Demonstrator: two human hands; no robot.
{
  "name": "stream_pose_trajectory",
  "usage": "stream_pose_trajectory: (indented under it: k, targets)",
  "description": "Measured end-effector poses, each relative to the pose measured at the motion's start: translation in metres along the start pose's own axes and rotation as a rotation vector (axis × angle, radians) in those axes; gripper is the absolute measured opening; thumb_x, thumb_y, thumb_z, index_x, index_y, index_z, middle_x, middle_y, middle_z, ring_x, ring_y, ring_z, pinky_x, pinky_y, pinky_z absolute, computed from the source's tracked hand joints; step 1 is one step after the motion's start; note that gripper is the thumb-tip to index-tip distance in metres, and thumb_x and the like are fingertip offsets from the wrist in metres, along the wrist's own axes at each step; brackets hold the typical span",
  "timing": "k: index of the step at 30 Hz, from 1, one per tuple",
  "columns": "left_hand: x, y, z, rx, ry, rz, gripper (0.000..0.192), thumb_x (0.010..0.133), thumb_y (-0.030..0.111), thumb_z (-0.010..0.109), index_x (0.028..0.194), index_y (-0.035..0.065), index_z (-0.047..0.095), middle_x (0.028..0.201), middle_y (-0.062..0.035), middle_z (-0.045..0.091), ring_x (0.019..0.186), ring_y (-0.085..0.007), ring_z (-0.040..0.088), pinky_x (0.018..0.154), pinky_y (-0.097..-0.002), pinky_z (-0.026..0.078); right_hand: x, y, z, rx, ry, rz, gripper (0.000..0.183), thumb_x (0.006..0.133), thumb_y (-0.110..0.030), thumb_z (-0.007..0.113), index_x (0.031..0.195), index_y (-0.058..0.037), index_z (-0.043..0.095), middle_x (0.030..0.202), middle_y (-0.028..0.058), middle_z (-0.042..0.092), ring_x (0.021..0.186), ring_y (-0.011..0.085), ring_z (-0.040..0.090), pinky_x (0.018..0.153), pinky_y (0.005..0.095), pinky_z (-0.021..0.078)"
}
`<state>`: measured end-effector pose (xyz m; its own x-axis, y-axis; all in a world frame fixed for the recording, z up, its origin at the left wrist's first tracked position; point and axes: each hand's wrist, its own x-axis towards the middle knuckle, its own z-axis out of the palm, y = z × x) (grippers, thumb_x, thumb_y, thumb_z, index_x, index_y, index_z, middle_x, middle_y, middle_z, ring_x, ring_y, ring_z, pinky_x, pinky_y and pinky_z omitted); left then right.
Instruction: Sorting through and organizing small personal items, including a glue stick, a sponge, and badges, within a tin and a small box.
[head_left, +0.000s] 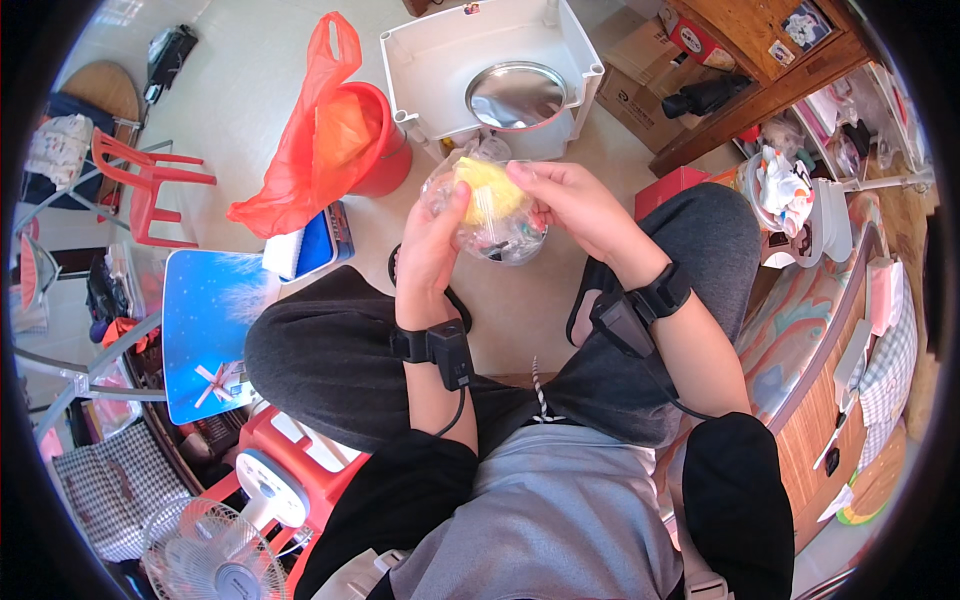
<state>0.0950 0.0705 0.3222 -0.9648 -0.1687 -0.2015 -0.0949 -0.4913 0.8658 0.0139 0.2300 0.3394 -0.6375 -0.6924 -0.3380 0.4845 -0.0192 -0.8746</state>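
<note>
Between my two hands is a clear plastic bag around a crumpled yellow item, whose exact kind I cannot tell. My left hand grips the bag's left side, with the thumb up against the yellow. On the other side my right hand pinches the plastic near the top right between thumb and fingers. Small dark and coloured bits show through the lower part of the plastic. Both hands are held up above the floor, in front of my knees. What lies directly behind the bag is hidden.
Beyond my hands stands a white plastic rack with a round metal tray. To its left is a red bucket with a red plastic bag. A blue board, a white fan and a wooden cabinet surround me.
</note>
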Motion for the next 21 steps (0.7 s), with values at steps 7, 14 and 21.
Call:
stream_pose_trajectory:
  k: [7,14,21]
  targets:
    - [0.001,0.002,-0.006,-0.053,0.036,-0.055,0.039,0.092,0.028,0.043,0.12,0.0014,0.042,0.116,-0.0098,0.053,0.098,-0.0186,0.056,0.076,-0.032,0.048,-0.001,-0.003,0.004,0.016,0.06,-0.049,0.056,0.08,-0.043,0.06,0.113,-0.0003,0.045,0.082,0.0012,0.053,0.064,0.0058,0.047,0.056,0.0182,0.0381]
    - [0.001,-0.001,-0.005,-0.083,-0.067,-0.01,0.044,0.09,0.028,0.046,0.124,0.0015,0.037,0.117,-0.0094,0.052,0.102,-0.0194,0.054,0.08,-0.0314,0.047,0.004,0.013,0.003,-0.268,0.068,-0.334,0.063,0.07,-0.024,0.074,0.115,-0.0003,0.038,0.096,0.0093,0.054,0.082,0.0126,0.052,0.07,0.0249,0.0445]
    - [0.003,-0.003,0.005,0.064,-0.09,0.064,0.058,0.072,-0.002,0.066,0.123,0.0005,0.039,0.114,-0.0074,0.053,0.102,-0.016,0.052,0.083,-0.0287,0.045,0.011,0.014,-0.004,-0.116,0.088,-0.288,0.03,0.08,-0.01,0.06,0.105,0.0012,0.048,0.096,0.006,0.056,0.081,0.0107,0.055,0.067,0.0237,0.0457]
